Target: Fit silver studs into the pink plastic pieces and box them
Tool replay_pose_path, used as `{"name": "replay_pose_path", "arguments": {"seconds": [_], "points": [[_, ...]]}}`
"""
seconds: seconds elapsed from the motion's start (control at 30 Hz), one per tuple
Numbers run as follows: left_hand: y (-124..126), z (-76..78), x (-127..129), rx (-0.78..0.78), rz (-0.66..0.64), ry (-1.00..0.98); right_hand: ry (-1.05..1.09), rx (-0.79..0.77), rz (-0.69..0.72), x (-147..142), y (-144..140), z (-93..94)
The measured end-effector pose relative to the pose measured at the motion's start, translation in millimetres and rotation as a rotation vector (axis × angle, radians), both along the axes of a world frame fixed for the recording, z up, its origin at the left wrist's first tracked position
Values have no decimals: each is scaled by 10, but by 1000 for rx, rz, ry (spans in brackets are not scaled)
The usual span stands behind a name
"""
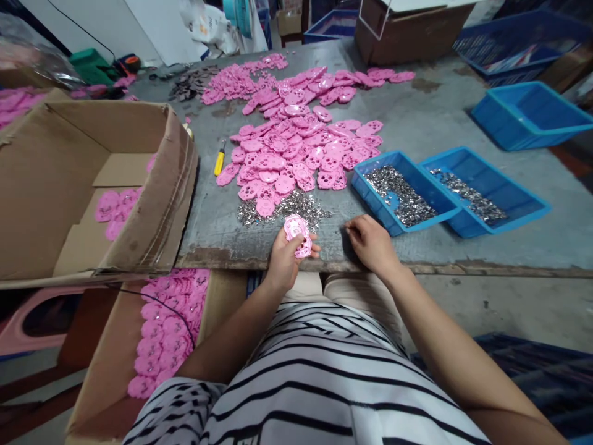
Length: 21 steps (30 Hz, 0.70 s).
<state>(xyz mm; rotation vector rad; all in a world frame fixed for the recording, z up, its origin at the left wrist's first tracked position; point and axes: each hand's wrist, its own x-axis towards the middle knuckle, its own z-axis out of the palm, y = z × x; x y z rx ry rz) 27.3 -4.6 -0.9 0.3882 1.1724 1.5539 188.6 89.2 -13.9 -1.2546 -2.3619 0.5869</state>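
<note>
My left hand [283,258] grips a flat pink plastic piece [295,230] with small holes, the thumb across its face, at the table's front edge. Resting on the tabletop to the right, my right hand [370,242] has its fingers curled together; whether something small is between them I cannot make out. Just beyond my left hand lies a scatter of small shiny metal parts [312,205]. Behind that spreads a large heap of similar pink pieces [296,145]. A blue bin [370,196] of small metal parts stands close to my right hand.
An open cardboard box [180,185] with a few pink pieces stands left; below it, another box [99,371] holds stacked pink pieces [160,334]. A yellow-handled screwdriver [219,162] lies beside the heap. Two more blue bins [523,213] [514,127] are at the right.
</note>
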Motion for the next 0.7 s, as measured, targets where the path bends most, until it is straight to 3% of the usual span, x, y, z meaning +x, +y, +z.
{"name": "replay_pose_path", "arguments": {"seconds": [0.27,0.53,0.7], "points": [[-15,-32,-4,22,-21,33,-58,-18,37,-100,-10,7],[-18,26,180,1,15,235,340,-436,42,-111,-173,161],[27,40,255,-53,38,361,315,-402,96,-128,-256,256]]}}
